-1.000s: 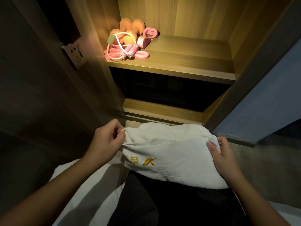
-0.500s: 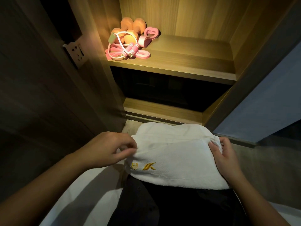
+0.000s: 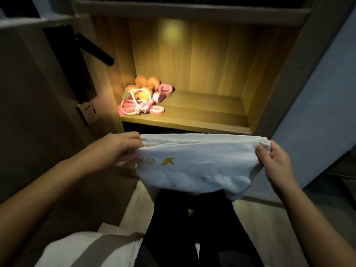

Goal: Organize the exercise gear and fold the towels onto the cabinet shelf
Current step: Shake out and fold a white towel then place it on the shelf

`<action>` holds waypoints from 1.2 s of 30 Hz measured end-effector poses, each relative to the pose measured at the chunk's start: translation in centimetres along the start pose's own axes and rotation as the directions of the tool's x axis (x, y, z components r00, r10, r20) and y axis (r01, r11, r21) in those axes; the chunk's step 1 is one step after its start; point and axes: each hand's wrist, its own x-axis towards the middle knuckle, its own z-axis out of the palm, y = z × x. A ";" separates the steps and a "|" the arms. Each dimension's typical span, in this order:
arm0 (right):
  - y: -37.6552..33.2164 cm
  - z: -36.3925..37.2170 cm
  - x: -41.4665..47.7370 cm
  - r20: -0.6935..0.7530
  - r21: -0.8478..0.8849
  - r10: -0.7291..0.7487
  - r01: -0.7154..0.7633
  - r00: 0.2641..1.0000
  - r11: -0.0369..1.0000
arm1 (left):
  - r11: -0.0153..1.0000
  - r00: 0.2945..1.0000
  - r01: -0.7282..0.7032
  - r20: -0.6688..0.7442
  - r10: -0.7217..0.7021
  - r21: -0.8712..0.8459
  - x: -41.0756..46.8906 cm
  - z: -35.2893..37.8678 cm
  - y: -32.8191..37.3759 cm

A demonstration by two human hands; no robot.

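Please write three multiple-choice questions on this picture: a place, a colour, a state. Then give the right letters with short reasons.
1. Where on the shelf does the gear lie? A. right end B. left end C. middle
2. What colour is the logo on the towel? A. yellow B. red C. black
3. How is the towel held? A. it lies on the shelf B. by one hand only C. the left hand and right hand each grip an end
Answers: 1 B, the gear sits far left; 2 A, the stitching is yellow; 3 C, each hand curls round an end.
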 end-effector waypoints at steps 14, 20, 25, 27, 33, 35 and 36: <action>-18.2 -0.2 13.0 -0.386 -0.208 -0.478 0.431 0.789 0.878 | 0.964 0.860 0.012 -0.495 0.125 0.266 11.9 -15.8 2.2; -20.3 -2.0 15.4 -0.391 -0.284 -0.545 0.466 0.742 0.838 | 0.951 0.856 0.063 -0.507 0.104 0.301 14.0 -18.4 2.8; -21.7 -2.9 17.0 -0.324 -0.347 -0.512 0.404 0.795 0.847 | 0.932 0.892 0.157 -0.451 0.007 0.326 15.4 -19.8 2.8; -21.8 -3.3 17.6 -0.340 -0.331 -0.479 0.374 0.810 0.867 | 0.936 0.881 0.193 -0.471 -0.033 0.296 16.0 -19.9 3.2; -22.8 -1.0 17.5 -0.209 -0.324 -0.568 0.492 0.796 0.808 | 0.917 0.890 0.098 -0.447 0.093 0.386 18.4 -18.1 5.9; -21.9 -2.8 17.9 -0.215 -0.375 -0.510 0.412 0.833 0.830 | 0.933 0.893 0.174 -0.450 -0.015 0.314 17.1 -18.4 3.6; -21.6 -3.7 18.2 -0.216 -0.390 -0.480 0.376 0.850 0.841 | 0.946 0.881 0.182 -0.471 -0.037 0.267 16.7 -18.7 2.9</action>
